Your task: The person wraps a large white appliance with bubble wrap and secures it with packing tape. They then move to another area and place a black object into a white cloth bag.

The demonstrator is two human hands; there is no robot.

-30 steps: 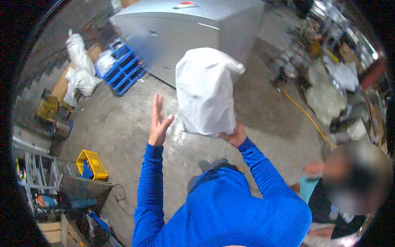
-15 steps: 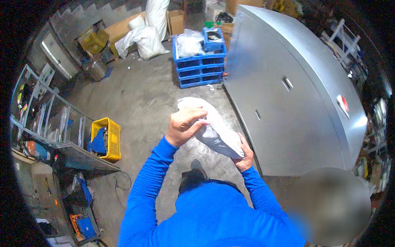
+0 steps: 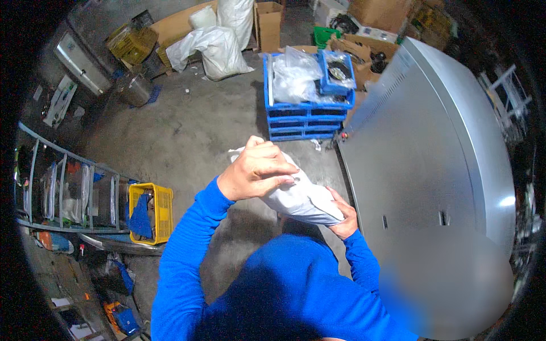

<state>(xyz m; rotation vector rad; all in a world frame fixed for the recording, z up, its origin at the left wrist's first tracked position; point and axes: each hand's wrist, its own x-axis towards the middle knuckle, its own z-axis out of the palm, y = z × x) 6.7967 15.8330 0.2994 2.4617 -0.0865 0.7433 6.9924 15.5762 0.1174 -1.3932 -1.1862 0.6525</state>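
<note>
A white cloth or plastic bag (image 3: 304, 200) is held in front of my body, sloping from upper left down to the right. My right hand (image 3: 344, 221) grips its lower right end, thumb on top and the other fingers underneath. Over the bag's upper left part is my left hand (image 3: 256, 170), thumb and fingertips brought close together in a pinch. A tiny dark spot shows by those fingertips; whether it is a held piece or a mark on the bag cannot be made out. What the bag contains is hidden.
Blue stacked crates (image 3: 310, 122) with clear plastic bags stand ahead. A large grey metal cabinet (image 3: 409, 148) fills the right side. To the left are a yellow crate (image 3: 165, 213) and a metal rack (image 3: 74, 190). White sacks (image 3: 219, 59) lie at the back.
My left hand has lifted slightly and its fingers now pinch above the bag. The bag has tilted a little. The view has shifted, bringing the blue crates farther right.
</note>
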